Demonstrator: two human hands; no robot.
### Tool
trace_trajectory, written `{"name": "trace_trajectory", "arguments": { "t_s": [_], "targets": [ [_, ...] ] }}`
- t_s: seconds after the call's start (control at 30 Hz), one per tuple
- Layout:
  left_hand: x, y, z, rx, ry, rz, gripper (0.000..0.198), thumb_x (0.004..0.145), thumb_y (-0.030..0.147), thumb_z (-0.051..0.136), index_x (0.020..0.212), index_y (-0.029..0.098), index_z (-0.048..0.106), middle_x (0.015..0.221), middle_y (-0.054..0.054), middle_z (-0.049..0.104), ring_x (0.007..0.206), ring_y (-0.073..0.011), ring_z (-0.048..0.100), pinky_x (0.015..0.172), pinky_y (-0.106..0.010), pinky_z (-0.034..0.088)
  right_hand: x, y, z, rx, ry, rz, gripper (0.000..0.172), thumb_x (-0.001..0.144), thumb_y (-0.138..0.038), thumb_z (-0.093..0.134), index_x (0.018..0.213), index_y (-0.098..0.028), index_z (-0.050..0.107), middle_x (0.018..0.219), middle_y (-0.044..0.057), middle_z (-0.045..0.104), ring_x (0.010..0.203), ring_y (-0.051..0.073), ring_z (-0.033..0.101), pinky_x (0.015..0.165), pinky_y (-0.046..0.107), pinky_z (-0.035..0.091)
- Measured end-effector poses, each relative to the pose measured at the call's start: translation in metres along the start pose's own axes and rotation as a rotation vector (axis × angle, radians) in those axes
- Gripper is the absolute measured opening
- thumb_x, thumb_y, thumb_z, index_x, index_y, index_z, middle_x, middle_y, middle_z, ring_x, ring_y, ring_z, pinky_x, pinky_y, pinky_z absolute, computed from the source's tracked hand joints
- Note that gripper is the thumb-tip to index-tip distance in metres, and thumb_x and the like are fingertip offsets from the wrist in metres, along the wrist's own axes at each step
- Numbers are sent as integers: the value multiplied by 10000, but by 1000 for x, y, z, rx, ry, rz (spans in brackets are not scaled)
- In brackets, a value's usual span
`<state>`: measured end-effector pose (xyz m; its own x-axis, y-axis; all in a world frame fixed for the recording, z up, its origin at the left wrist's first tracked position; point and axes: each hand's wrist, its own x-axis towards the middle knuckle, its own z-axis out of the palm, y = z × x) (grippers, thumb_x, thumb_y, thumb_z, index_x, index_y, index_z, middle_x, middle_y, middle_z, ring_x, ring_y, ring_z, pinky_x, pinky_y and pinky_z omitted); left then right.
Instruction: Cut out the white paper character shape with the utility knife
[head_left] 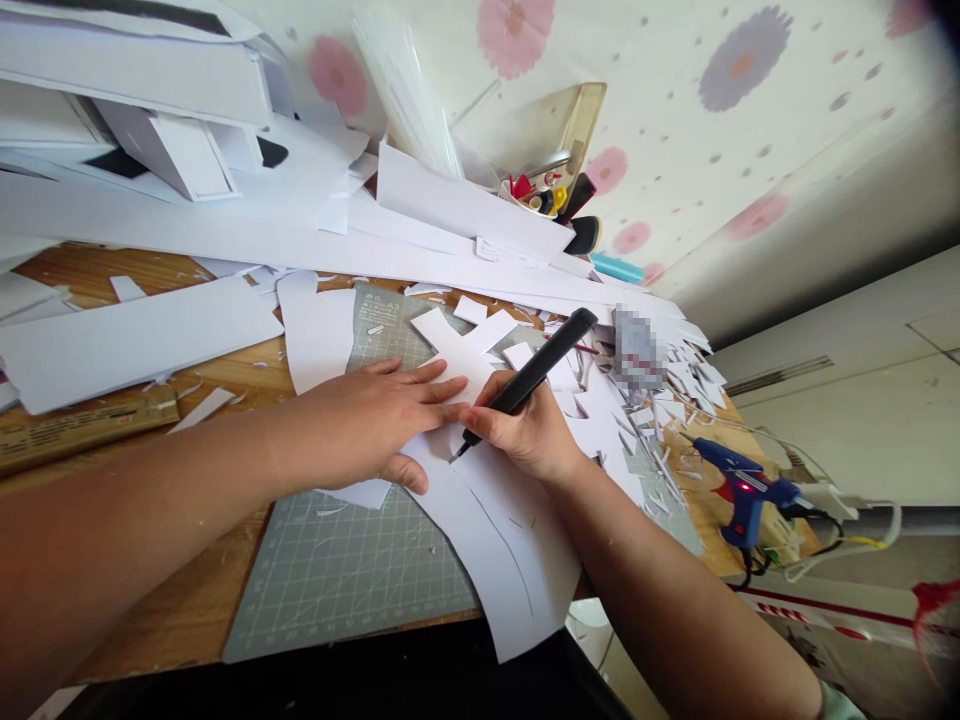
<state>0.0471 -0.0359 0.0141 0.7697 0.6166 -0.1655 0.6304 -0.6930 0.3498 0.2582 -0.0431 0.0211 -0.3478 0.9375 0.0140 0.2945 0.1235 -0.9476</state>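
My right hand [529, 425] grips a black craft knife [532, 368], its short tip touching a white foam board sheet [510, 520]. A thin curved line runs down the sheet from near the tip toward its lower edge. Fingers spread, my left hand [375, 405] lies flat on the sheet just left of the knife tip. Under the sheet is a grey gridded cutting mat [337, 590]. The sheet's lower end hangs past the mat's front edge. Strips of white board [476, 335] lie above my hands.
White offcuts [690, 380] are heaped at the right. A blue glue gun [746, 490] with a lit red light stands at the table's right edge. White board structures [187, 150] sit at back left. A tool holder [547, 195] stands by the wall.
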Motion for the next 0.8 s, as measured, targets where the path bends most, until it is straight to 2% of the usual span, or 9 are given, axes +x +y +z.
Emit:
{"name": "trace_trajectory", "arguments": {
  "t_s": [0.1, 0.27, 0.4, 0.53, 0.63, 0.8],
  "targets": [
    [-1, 1, -1, 5, 34, 8, 869, 794, 442, 783, 1513, 346, 304, 1619, -42, 220, 1507, -324, 119, 1190, -588, 179, 1, 1, -2, -5, -12, -4, 308, 694, -414, 800, 640, -181, 606, 584, -38, 541, 559, 98, 453, 489, 224, 369],
    [1, 1, -3, 7, -38, -39, 877, 767, 461, 801, 1503, 350, 337, 1621, -40, 197, 1508, -328, 112, 1195, -586, 169, 6, 2, -4, 6, -60, -28, 316, 695, -414, 802, 622, -178, 606, 584, -27, 587, 542, 98, 478, 480, 224, 371],
    [2, 1, -4, 3, -38, -50, 910, 769, 470, 795, 1520, 368, 291, 1619, -31, 194, 1508, -335, 111, 1193, -593, 172, 8, 0, -6, 17, -85, -24, 303, 691, -405, 804, 632, -172, 619, 582, -29, 584, 545, 99, 487, 483, 224, 374],
    [1, 0, -5, 31, -60, -51, 864, 790, 477, 770, 1512, 376, 306, 1622, -16, 176, 1508, -333, 102, 1190, -607, 186, 10, -2, -8, 13, -80, -7, 287, 690, -382, 803, 642, -166, 620, 607, -20, 601, 572, 106, 508, 496, 221, 390],
    [0, -1, -7, 57, -83, -54, 849, 789, 523, 751, 1509, 357, 332, 1622, -38, 157, 1504, -340, 100, 1192, -604, 206, 11, -2, -10, 2, -62, 26, 266, 674, -365, 807, 648, -165, 634, 613, -18, 616, 580, 113, 528, 505, 222, 406],
    [-1, -8, -7, 106, -88, -19, 833, 829, 568, 682, 1528, 308, 310, 1607, -85, 206, 1496, -350, 101, 1182, -605, 243, 15, 0, -15, 32, -49, -35, 224, 679, -335, 782, 635, -178, 628, 585, -40, 578, 593, 116, 536, 540, 224, 428]
  ]
}}
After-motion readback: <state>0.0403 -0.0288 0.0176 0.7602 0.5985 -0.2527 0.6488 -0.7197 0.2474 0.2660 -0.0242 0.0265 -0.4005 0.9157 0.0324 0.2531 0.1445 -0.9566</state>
